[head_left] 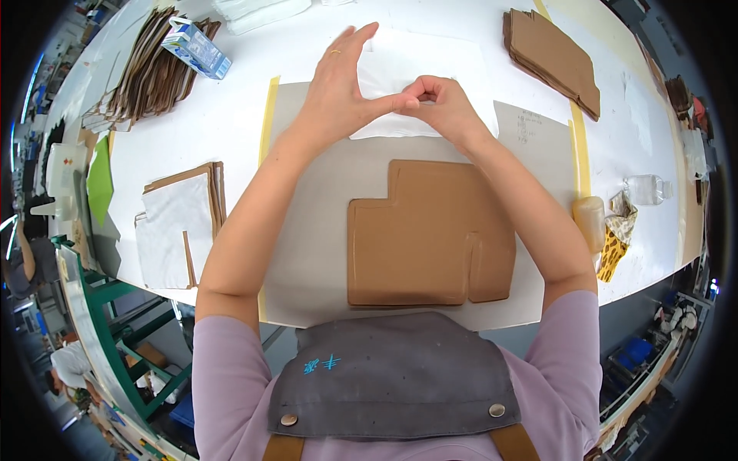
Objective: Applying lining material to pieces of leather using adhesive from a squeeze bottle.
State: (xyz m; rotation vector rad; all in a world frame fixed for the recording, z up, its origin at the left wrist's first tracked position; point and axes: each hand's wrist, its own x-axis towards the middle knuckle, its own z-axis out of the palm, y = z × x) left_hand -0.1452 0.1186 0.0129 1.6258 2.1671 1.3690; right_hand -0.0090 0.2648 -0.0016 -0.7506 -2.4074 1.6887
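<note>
Over a thin white sheet [430, 54] on the far part of the table, my two hands meet. My left hand [334, 88] is open, its fingers stretched away from me and its thumb reaching right to the right hand's fingertips. Thumb and fingers of my right hand [446, 107] are closed in a pinch beside that thumb; what they hold, if anything, is too small to make out. Nearer to me, a flat brown panel [415, 238] with a notched upper left corner and a slit at its lower right lies on a grey board [307, 238], partly under my right forearm.
Brown pieces [142, 81] and a blue-white drink carton [196, 48] stand far left; white-faced panels [173, 230] lie nearer. Another brown stack [553, 65] is far right. Rightward are a clear bottle [646, 190], a yellowish container [589, 223] and a spotted cloth [613, 253].
</note>
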